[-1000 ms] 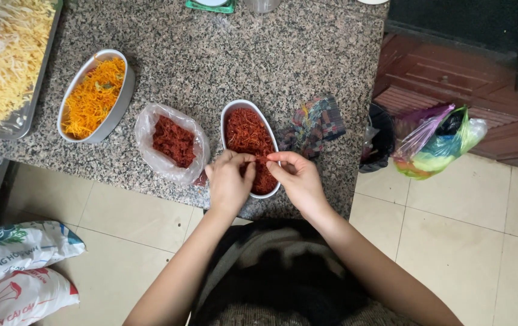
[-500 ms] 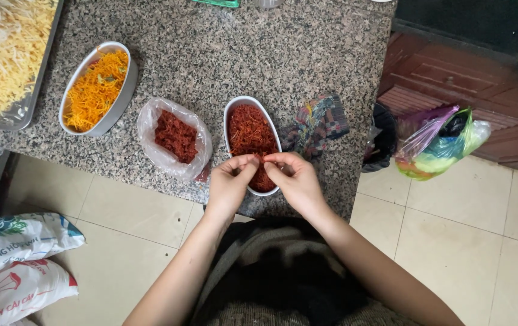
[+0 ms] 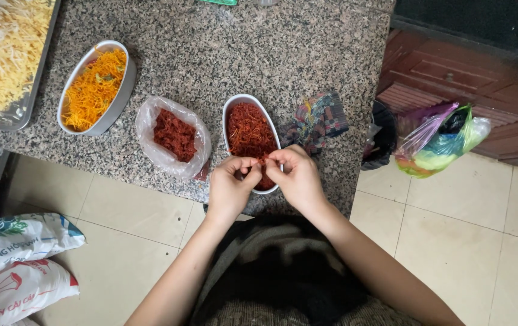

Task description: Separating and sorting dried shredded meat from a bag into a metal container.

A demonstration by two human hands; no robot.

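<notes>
1. pinching a small tuft of red shredded strands point(image 3: 264, 160) between both sets of fingertips, we hold it just over the near end of the white oval dish of red shreds point(image 3: 250, 136), our landmark on the speckled grey granite counter point(image 3: 222, 54).
2. the dish's long axis runs away from us, tilted slightly; the tuft sits at its near end, between the two hands, about equally close to each.
3. our left hand point(image 3: 230, 188) comes in from the dish's near-left side, fingers curled narrow, thumb and forefinger closed on the tuft.
4. our right hand point(image 3: 298, 178) mirrors it from the near-right side, also closed on the same tuft, knuckles almost touching the left.
5. just left of the dish lies a clear plastic bag of darker red shreds point(image 3: 174, 136); further left, a white oval dish of orange shreds point(image 3: 95, 87).
6. right of the dish, touching its side, a crumpled multicoloured cloth point(image 3: 316, 119).
</notes>
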